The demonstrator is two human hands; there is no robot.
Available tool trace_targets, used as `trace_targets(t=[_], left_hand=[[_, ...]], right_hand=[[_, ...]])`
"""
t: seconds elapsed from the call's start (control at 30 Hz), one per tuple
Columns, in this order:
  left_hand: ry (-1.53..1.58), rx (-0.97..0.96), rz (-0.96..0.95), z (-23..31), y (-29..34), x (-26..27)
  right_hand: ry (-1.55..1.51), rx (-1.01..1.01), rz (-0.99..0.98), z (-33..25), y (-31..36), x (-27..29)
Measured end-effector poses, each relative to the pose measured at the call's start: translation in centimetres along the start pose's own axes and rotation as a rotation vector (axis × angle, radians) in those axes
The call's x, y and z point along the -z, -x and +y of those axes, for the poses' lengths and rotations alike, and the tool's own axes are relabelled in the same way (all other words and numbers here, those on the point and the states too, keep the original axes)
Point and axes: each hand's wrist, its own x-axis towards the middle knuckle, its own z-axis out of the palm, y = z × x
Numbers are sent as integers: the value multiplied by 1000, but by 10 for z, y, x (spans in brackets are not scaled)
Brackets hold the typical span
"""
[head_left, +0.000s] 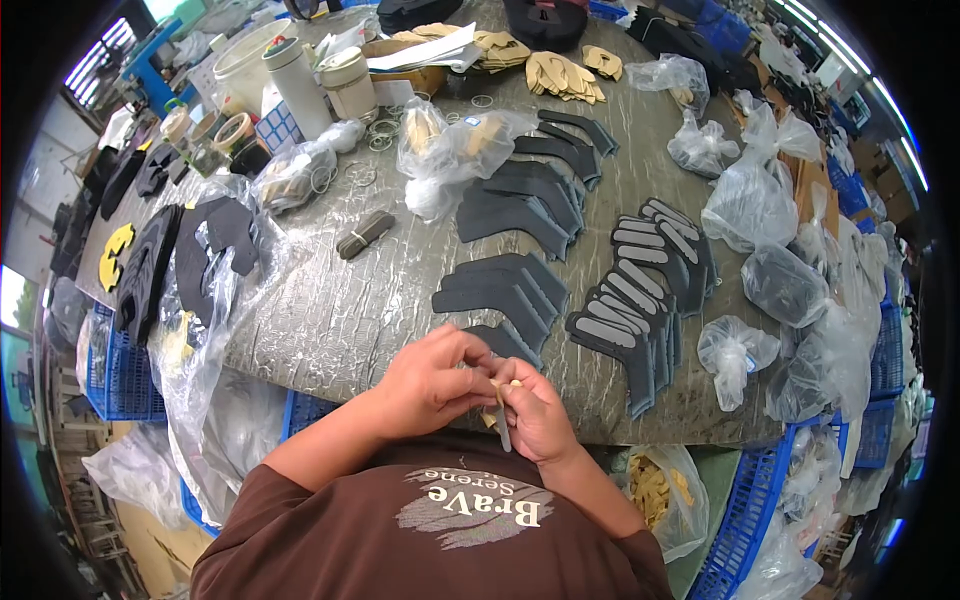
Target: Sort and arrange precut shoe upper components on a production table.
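Observation:
Close to my body, at the table's near edge, my two hands meet with their fingers pinched together. My right hand (pixel 538 415) grips a thin grey strip (pixel 504 430) that hangs down from its fingertips; a bit of tan shows beside it. My left hand (pixel 435 375) is closed, its fingertips against the right ones, and what they pinch is hidden. Just beyond lie overlapping rows of dark grey cut fabric pieces (pixel 500 285). To the right, a fanned row of similar pieces carries light grey finger-shaped patches (pixel 612 322).
A small bundle of dark strips (pixel 365 235) lies left of the rows. Clear plastic bags (pixel 752 205) line the right side. Bottles and tubs (pixel 348 85) stand at the far left, near tan cut pieces (pixel 563 77). Blue crates (pixel 745 530) stand below the table edge.

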Motion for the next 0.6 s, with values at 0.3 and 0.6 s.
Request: trace_targets(t=[0.3, 0.6], left_hand=[[358, 898, 447, -30, 35, 9], [437, 1065, 260, -42, 33, 8]], right_hand=[[313, 556, 407, -25, -10, 41], [1838, 666, 59, -1, -15, 24]])
